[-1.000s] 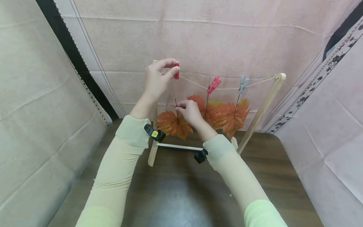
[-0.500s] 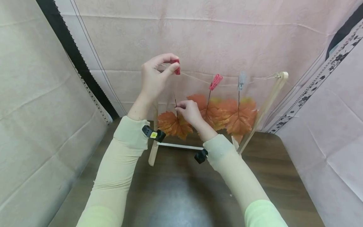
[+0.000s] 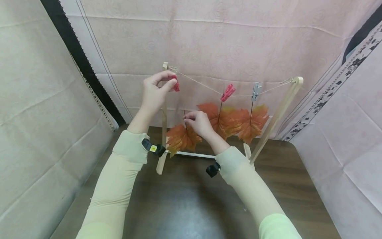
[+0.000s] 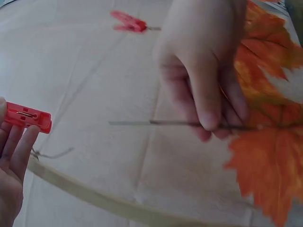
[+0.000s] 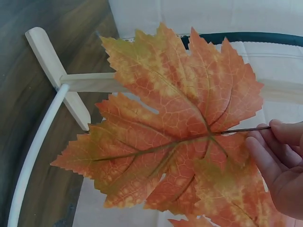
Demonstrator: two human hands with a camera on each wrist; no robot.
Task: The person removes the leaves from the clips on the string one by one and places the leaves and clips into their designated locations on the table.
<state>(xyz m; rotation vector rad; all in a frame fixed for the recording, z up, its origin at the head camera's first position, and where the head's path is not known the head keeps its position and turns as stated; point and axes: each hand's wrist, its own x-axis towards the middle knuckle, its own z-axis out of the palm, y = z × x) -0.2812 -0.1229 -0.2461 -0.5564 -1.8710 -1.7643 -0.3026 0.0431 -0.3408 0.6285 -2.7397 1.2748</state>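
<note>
Held red clothespin (image 3: pixel 176 83) lower, off string (image 3: pixel 199 82)

Bright, soft and even in the head view; dimmer and hazier in the left wrist view.
Lit apparently from above, with a pale, bluish glare on the near worktop (image 3: pixel 185 215) and a broad, soft-edged shadow beside it. Almost washed out along the pale sleeves (image 3: pixel 104 192). Greyish and low in contrast in the left wrist view, with slight blur on the right hand (image 4: pixel 203 61) and the farther red clothespin (image 4: pixel 135 23). Clearer in the right wrist view, down to distinct veins on the orange leaf (image 5: pixel 165 137), but dark over the worktop and bowed by lens distortion along the white rod (image 5: pixel 38 142).
</note>
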